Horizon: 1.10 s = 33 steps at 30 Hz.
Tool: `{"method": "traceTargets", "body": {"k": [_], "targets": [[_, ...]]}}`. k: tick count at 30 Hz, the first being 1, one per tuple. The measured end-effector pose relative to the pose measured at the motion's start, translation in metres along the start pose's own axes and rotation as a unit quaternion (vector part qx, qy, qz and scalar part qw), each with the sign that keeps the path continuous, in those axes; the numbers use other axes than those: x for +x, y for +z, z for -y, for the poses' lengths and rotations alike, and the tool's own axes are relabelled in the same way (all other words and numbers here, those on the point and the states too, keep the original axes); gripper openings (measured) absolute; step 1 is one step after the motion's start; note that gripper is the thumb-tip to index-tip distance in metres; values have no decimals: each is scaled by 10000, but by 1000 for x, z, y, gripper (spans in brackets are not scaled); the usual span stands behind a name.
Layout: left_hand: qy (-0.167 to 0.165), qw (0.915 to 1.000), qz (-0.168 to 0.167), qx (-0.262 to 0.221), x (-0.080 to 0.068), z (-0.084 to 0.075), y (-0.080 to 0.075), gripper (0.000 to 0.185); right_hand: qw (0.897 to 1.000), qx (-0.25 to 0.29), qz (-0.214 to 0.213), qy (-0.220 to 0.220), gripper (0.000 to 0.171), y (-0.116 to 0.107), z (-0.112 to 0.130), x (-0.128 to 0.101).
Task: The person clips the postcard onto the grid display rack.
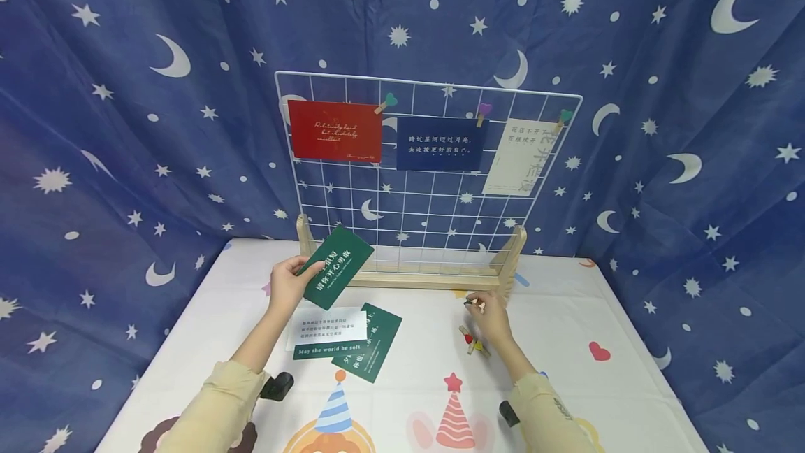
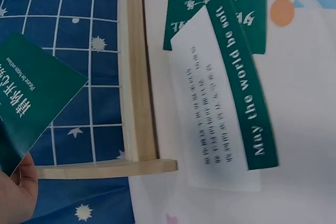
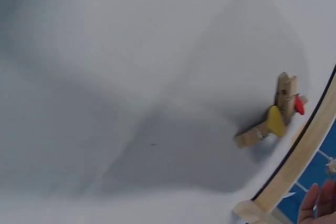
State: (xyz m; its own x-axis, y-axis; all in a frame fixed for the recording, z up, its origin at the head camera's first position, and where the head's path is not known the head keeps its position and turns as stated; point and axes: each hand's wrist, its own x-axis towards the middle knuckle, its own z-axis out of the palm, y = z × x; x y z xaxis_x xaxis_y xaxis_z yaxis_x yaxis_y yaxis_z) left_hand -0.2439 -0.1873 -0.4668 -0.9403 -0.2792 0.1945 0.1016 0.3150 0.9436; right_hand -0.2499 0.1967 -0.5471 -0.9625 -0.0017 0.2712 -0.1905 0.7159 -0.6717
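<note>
My left hand [image 1: 295, 278] pinches a dark green card [image 1: 337, 265] by its lower left corner and holds it tilted in front of the wooden base [image 1: 409, 275] of a white wire grid [image 1: 352, 201]. In the left wrist view the card [image 2: 37, 95] sits over the grid, with my thumb [image 2: 18, 192] under it. My right hand [image 1: 476, 305] hovers near the base's right foot and pinches a small wooden peg [image 1: 468, 303] at its fingertips. Two more pegs [image 1: 473, 342], one with a yellow heart and one with a red heart [image 3: 275, 116], lie just behind that hand.
Pegs hold a red card [image 1: 335, 131], a navy card [image 1: 441, 144] and a cream card [image 1: 520, 156] along the grid's top row. A white and green card [image 1: 327, 333] overlaps another green card [image 1: 376, 349] on the white printed tablecloth [image 1: 566, 383]. A starry blue curtain surrounds the table.
</note>
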Motion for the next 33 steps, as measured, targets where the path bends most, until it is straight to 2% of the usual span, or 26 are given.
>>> {"method": "traceTargets", "body": {"k": [4,11,18,25,28,33], "targets": [[187,9997,-60,130,8,-10,-1,27,9998,117,115,-110,11,1,9,4],[460,9956,-46,818,19,-26,-3,29,9987,313,382,-104,11,2,28,14],[842,9914,26,1002,30,-45,-4,29,9966,276,665,-405,10,-2,51,25],[1124,9874,137,1105,42,-60,-7,27,9874,548,1220,-843,8,-5,73,36],[1161,9859,305,1166,47,-67,-9,27,9854,695,1246,-930,8,-6,80,39],[1204,9845,527,1165,56,-78,-11,29,9855,756,968,-1174,8,-6,91,44]]}}
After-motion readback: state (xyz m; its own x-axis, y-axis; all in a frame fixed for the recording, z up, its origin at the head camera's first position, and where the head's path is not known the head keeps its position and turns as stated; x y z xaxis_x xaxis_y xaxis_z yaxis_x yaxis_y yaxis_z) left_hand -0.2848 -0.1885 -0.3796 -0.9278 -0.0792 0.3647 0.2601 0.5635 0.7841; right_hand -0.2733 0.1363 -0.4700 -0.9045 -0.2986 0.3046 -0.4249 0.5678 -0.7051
